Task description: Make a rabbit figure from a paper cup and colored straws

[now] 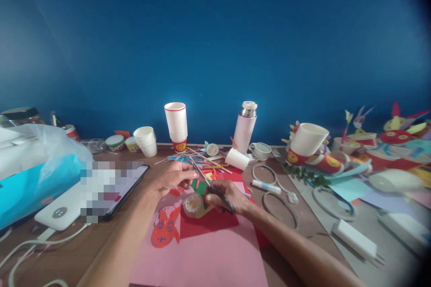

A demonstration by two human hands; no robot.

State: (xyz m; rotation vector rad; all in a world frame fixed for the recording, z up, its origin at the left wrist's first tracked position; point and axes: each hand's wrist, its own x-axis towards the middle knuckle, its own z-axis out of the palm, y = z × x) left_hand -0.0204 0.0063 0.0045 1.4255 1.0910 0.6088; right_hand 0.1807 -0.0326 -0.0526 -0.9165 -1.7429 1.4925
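My right hand is closed round the black handles of a pair of scissors, whose blades point up and to the left. Close to the blade tips, my left hand has its thumb and fingers pinched together; what they hold is too small to make out. Below the hands a roll of clear tape lies on red paper, which rests on a pink sheet. An orange paper animal face with drawn eyes lies left of the tape. Green paper shows between the hands.
Behind the hands are scattered coloured sticks, a tipped paper cup, a tall cup stack and a thermos. A phone and power bank lie left. Cables, a glue stick and cup crafts occupy the right.
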